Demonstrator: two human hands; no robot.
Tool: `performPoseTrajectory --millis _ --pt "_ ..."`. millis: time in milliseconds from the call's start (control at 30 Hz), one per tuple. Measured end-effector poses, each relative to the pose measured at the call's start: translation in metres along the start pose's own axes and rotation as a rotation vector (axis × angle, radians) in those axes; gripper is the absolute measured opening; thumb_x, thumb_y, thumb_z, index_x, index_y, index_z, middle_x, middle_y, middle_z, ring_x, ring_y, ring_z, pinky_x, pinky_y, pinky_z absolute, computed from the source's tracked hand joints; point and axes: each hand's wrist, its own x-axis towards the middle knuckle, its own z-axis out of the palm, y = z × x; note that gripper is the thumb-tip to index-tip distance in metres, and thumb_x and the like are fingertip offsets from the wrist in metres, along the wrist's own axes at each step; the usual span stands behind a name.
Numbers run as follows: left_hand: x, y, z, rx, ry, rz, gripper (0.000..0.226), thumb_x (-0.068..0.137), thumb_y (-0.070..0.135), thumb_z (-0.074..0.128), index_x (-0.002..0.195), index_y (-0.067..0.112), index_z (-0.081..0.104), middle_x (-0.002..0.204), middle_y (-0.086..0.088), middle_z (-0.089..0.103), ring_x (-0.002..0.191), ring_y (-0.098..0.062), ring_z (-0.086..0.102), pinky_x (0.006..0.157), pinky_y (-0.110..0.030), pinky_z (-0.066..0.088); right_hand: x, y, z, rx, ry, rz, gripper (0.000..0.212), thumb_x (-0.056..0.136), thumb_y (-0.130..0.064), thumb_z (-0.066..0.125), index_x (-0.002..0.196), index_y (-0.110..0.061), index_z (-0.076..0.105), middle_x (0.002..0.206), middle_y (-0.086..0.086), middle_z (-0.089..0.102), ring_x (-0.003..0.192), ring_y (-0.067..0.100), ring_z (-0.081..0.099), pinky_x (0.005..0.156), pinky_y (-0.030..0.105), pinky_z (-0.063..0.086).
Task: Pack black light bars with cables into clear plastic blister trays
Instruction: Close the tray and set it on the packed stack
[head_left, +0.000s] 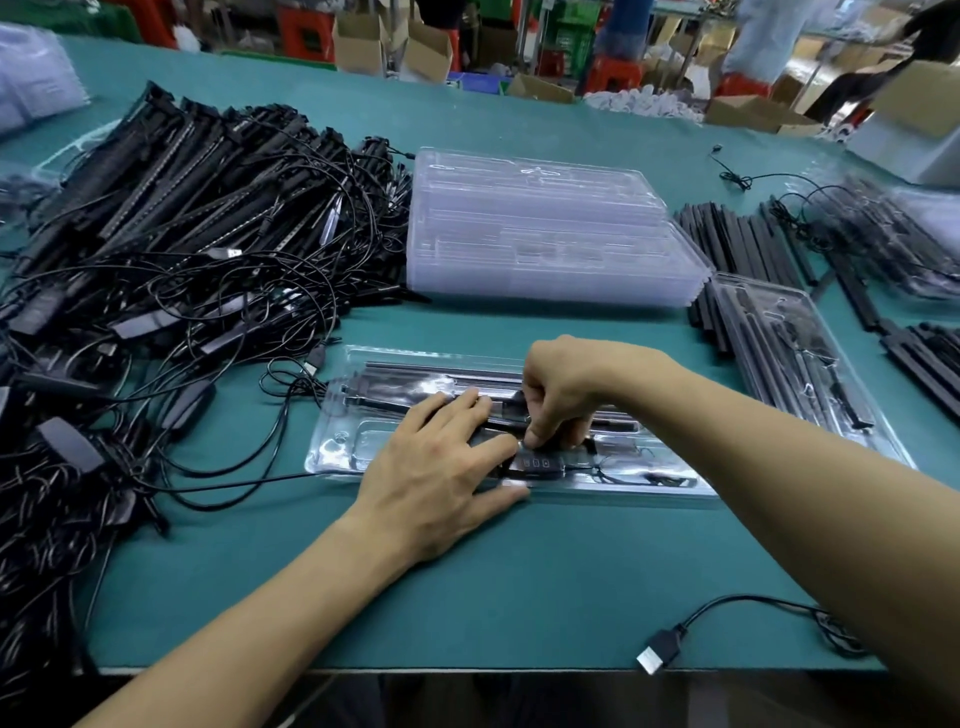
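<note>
The clear blister tray (358, 415) lies on the green desk (519, 571), just in front of the person, with its long side across the view. In its far slots two black light bars (441, 370) lie lengthwise. The left hand (441, 467) lies flat on the middle of the tray. Its fingers (467, 402) are straight and close together and press down on the bar in the second slot, and the thumb reaches toward the near edge of the tray. The right hand (566, 395) is directly beside it, and the fingertips of both hands almost touch. The fingers of the right hand are curled and, together with the thumb, pinch a dark piece of the cable (558, 439) over the near compartment. Just below this thumb the small controller (540, 462) with its buttons sits in the tray.

Behind the tray stands a stack of empty trays (545, 234). On the left is a big tangled pile of light bars with cables (182, 234). On the right lies a filled tray (795, 353), beside a row of black bars (737, 244). A USB plug (657, 657) lies near the front edge of the desk.
</note>
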Motion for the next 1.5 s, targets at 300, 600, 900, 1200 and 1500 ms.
performPoseTrajectory --millis 300,600,900,1200,1500 --pt "0.002 -0.001 -0.001 0.029 0.066 0.052 0.04 0.091 0.062 0.045 0.115 0.037 0.063 0.124 -0.002 0.06 0.114 -0.025 0.055 0.097 -0.042 0.043 -0.003 -0.018 0.002 -0.21 0.032 0.009 0.029 0.069 -0.01 0.086 0.081 -0.004 0.06 0.069 0.012 0.073 0.052 0.023 0.071 0.067 0.042 0.062" --pt "0.006 0.003 0.004 -0.047 0.15 0.039 0.04 0.088 0.062 0.05 0.111 0.035 0.068 0.117 0.006 0.064 0.118 -0.02 0.055 0.1 -0.04 0.044 0.002 -0.021 0.01 -0.286 0.065 -0.001 0.026 0.07 -0.005 0.083 0.071 -0.005 0.057 0.06 0.011 0.068 0.049 0.023 0.069 0.056 0.035 0.06" --pt "0.004 0.003 0.011 -0.072 0.201 0.04 0.044 0.089 0.064 0.049 0.107 0.028 0.065 0.118 0.005 0.065 0.122 -0.018 0.055 0.104 -0.039 0.04 0.003 -0.009 0.003 -0.085 -0.008 -0.003 0.023 0.069 -0.008 0.087 0.079 -0.001 0.068 0.067 0.013 0.072 0.053 0.022 0.071 0.056 0.032 0.06" --pt "-0.009 -0.004 -0.003 -0.112 0.283 -0.034 0.049 0.085 0.066 0.052 0.087 0.021 0.071 0.103 0.004 0.073 0.101 -0.021 0.068 0.082 -0.036 0.053 -0.005 0.003 0.016 -0.141 0.138 -0.056 0.031 0.067 -0.034 0.086 0.073 -0.018 0.061 0.067 0.002 0.071 0.059 0.019 0.068 0.053 0.026 0.051" --pt "-0.084 -0.087 -0.04 -0.14 0.107 -0.355 0.068 0.078 0.077 0.039 0.113 0.025 0.064 0.101 0.009 0.061 0.087 -0.016 0.062 0.069 -0.038 0.056 -0.063 0.049 0.107 -0.122 0.677 -0.346 0.037 0.086 -0.05 0.066 0.119 -0.034 0.063 0.103 -0.008 0.057 0.093 0.018 0.052 0.082 0.037 0.044"
